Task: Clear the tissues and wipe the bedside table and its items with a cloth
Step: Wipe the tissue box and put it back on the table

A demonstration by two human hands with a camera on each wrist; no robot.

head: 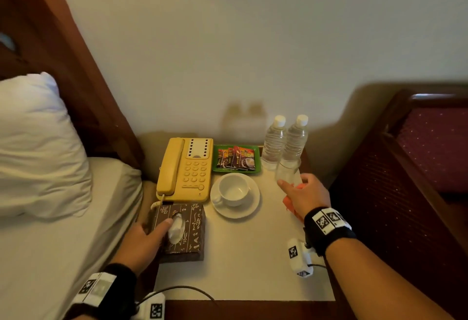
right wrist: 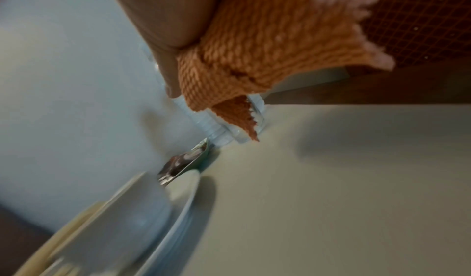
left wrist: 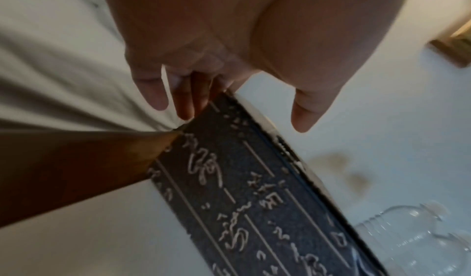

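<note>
The brown tissue box with white characters lies at the front left of the white-topped bedside table, and a white tissue pokes from its slot. My left hand holds the box at its left edge, thumb on top beside the tissue and fingers down its side. My right hand grips an orange cloth against the lower part of the nearer water bottle, forefinger stretched along it. In the right wrist view the cloth hangs from the palm in front of the bottle.
A yellow phone, a green tray of sachets, a second bottle and a white cup on a saucer stand on the table. A bed with a pillow lies left; a dark chair stands right.
</note>
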